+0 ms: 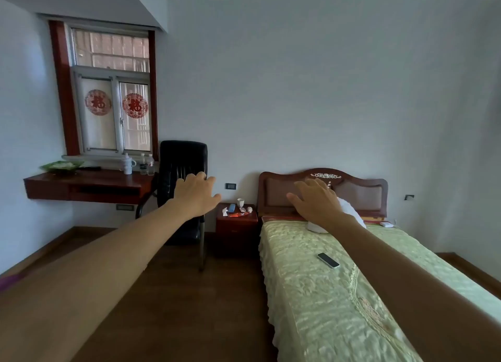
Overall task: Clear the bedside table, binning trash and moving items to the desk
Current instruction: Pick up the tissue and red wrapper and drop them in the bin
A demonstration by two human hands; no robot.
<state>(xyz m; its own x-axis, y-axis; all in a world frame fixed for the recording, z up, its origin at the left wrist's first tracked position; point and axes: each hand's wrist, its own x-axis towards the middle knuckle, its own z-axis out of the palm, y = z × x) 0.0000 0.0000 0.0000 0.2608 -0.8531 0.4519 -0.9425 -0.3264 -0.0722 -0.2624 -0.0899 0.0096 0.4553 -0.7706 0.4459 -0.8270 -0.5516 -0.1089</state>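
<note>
Both arms are stretched forward across the room, palms down. Left hand (195,196): fingers spread, holding nothing, seen in front of a black padded office chair (184,172). Right hand (317,201): fingers also apart and empty, seen in front of the bed's carved dark-wood headboard (360,191). The bedside table (236,223), a small reddish-brown wooden cabinet, stands against the far wall between the chair and the bed (325,280), well away from both hands. On its top: a crumpled white tissue (224,211) at the left edge, a blue flat object (231,207) beside it, a small white cup (240,202) toward the back, an orange-red wrapper (238,214) at the front, and small pale bits at the right, too small to tell. The desk (89,185), a wall-mounted shelf of the same red-brown glossy wood, sits under the window at left; it carries a green dish (63,166), a white mug-like jug (127,164) and two clear bottles (146,164). The chair stands between desk and bedside table. The bed has a pale green quilted, frilled cover; on it lie a phone (328,260) and a white pillow (349,212) partly hidden by the right wrist. Floor is dark wood, walls plain white.
</note>
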